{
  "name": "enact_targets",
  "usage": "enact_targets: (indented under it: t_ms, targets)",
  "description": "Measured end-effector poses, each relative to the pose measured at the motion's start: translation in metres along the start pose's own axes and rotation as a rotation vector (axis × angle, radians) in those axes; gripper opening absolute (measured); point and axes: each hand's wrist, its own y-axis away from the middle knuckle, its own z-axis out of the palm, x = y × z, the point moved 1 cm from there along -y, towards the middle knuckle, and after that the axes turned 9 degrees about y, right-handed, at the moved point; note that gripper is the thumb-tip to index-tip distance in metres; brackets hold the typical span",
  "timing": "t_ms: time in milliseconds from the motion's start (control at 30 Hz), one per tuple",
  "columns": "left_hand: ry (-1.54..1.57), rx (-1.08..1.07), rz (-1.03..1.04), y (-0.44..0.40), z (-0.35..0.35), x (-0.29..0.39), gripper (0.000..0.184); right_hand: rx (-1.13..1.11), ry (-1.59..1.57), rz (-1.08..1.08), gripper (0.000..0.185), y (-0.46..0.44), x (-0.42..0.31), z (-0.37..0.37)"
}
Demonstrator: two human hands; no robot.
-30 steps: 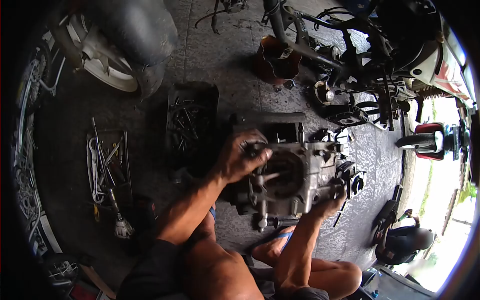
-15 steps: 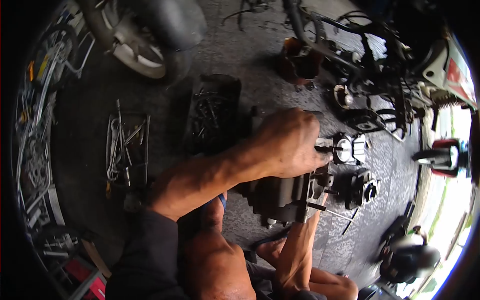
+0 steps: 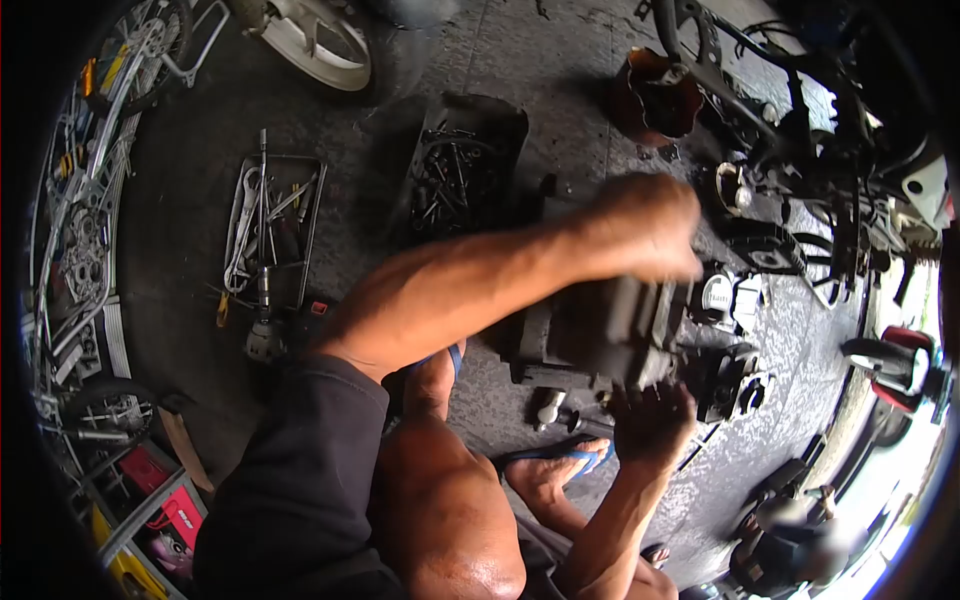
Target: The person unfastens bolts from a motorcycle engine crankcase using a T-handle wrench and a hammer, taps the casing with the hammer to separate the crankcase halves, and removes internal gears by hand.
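A grey metal engine block (image 3: 590, 330) is in front of me, blurred, above the floor or resting on other dark parts; I cannot tell which. My left hand (image 3: 650, 230) reaches across its far edge, smeared by motion, with the fingers curled down over it. Close to the block's near right edge is my right hand (image 3: 652, 422), its fingers apart and pointing up at the metal. A round-headed metal part (image 3: 550, 408) lies on the floor by the near side. To the right sit a piston-like round part (image 3: 717, 292) and a dark casting (image 3: 735, 385).
A bin of bolts (image 3: 465, 175) and a tool tray (image 3: 275, 230) with wrenches lie to the left. A rusty pot (image 3: 655, 100) stands beyond, near a motorcycle frame (image 3: 790, 90). A white wheel (image 3: 320, 50) is at the top. Another person (image 3: 795, 545) is at lower right.
The block has been turned over, so its open cavity no longer shows. My left hand has moved across to its far side. My right hand's fingers have come into sight. The view has shifted.
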Motion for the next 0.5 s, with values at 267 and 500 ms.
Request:
enact_targets:
  t_ms: [267,500]
  targets:
    - [-0.027,-0.138,0.443,-0.008,0.040,-0.001,0.048,-0.107,2.258,-0.604,0.075,-0.038,0.140,-0.129]
    - [-0.308,-0.260,0.319,0.005,0.082,0.037,0.054,-0.379,2.429,-0.232,0.043,-0.064,0.132,-0.113]
